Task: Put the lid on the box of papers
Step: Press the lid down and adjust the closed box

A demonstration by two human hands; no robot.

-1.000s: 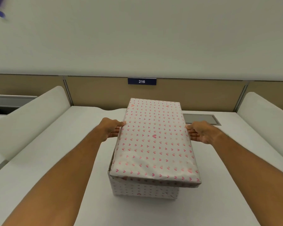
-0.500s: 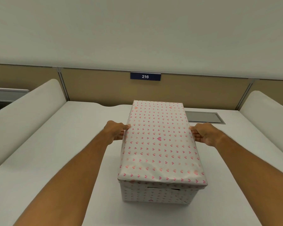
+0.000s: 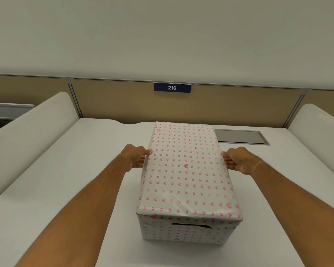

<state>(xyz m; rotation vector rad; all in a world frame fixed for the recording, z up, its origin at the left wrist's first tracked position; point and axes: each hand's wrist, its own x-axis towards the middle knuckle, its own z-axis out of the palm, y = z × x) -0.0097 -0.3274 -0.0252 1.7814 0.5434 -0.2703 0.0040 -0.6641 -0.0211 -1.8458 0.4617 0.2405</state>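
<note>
sitting square on the box [image 3: 183,231], the heart-print lid [image 3: 187,168] now covers the whole opening in the head view, the only view there is. a second ago its near end hung tilted above the box and skewed to the right, with a corner of the open rim showing at the left; half a second ago it was nearly lined up; now its near skirt lies flat along the box front, just above the dark handle slot [image 3: 191,226]. the papers inside are hidden.

the left hand [image 3: 136,156] presses against the lid's left long edge, fingers curled on the side and the thumb tip touching the top corner line. the right hand [image 3: 237,159] mirrors it on the right long edge, fingertips closed against the side wall. both hands have hold of the lid between them, pinching it from opposite sides rather than wrapping it; how far the fingers reach down the sides cannot be seen.

the box stands in the middle of the white desk [image 3: 75,180], in front of the tan partition with the 216 sign [image 3: 172,87], and a grey cable hatch [image 3: 241,136] lies just behind its right far corner.

judged from this, the lid looks seated, and what remains is likely only a light press down and letting go.
</note>
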